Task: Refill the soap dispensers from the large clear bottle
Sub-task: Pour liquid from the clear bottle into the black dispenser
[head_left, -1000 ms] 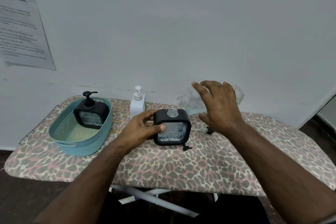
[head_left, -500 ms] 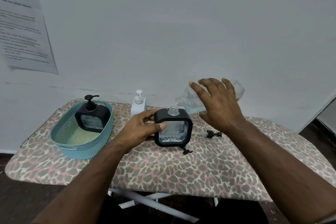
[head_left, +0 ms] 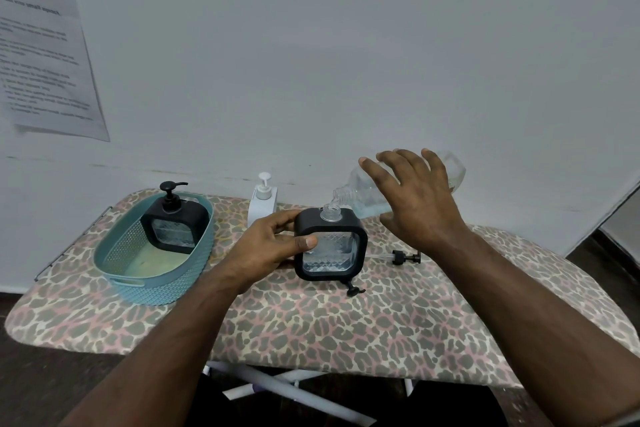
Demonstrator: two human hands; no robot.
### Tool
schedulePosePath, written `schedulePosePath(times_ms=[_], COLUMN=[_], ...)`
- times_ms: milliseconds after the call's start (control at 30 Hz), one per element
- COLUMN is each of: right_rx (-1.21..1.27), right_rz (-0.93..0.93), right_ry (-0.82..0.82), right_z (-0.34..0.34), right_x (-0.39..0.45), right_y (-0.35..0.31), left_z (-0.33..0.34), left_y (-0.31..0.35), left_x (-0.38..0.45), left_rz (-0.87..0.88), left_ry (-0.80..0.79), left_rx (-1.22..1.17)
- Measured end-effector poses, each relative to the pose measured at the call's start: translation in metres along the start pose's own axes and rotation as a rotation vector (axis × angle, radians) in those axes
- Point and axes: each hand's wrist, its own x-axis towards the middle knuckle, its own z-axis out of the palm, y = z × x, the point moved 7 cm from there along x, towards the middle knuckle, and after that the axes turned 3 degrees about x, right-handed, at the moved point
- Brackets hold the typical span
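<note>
My left hand (head_left: 273, 246) grips the left side of a black square soap dispenser (head_left: 330, 253) with a clear patterned window. It stands upright on the board with its neck uncapped. My right hand (head_left: 415, 198) holds the large clear bottle (head_left: 360, 198) tilted on its side, fingers spread over its body. The bottle's mouth hangs just above the dispenser's neck, and a thin stream of clear liquid runs into it. Bluish liquid lies in the bottle's lower side. A black pump head (head_left: 403, 257) with its tube lies to the right of the dispenser.
A teal basket (head_left: 156, 291) at the left holds a second black dispenser (head_left: 175, 224) with its pump on. A white pump dispenser (head_left: 263, 201) stands by the wall. A small black part (head_left: 353, 289) lies before the held dispenser. The leopard-print ironing board (head_left: 346, 329) carries everything.
My right hand has lowered the bottle's mouth closer to the dispenser's neck, and liquid now runs in. My left hand keeps its hold on the dispenser.
</note>
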Motion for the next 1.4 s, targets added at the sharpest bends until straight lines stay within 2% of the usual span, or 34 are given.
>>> schedulePosePath(times_ms=[1400], right_rx=[-0.028], right_rz=[-0.021], right_ry=[0.004], right_z=[0.0021], right_x=[-0.0042], right_y=[0.0026], left_z=[-0.0009], left_y=[-0.0043], left_x=[0.0002], left_rz=[-0.002], left_ry=[0.011], left_rx=[0.02])
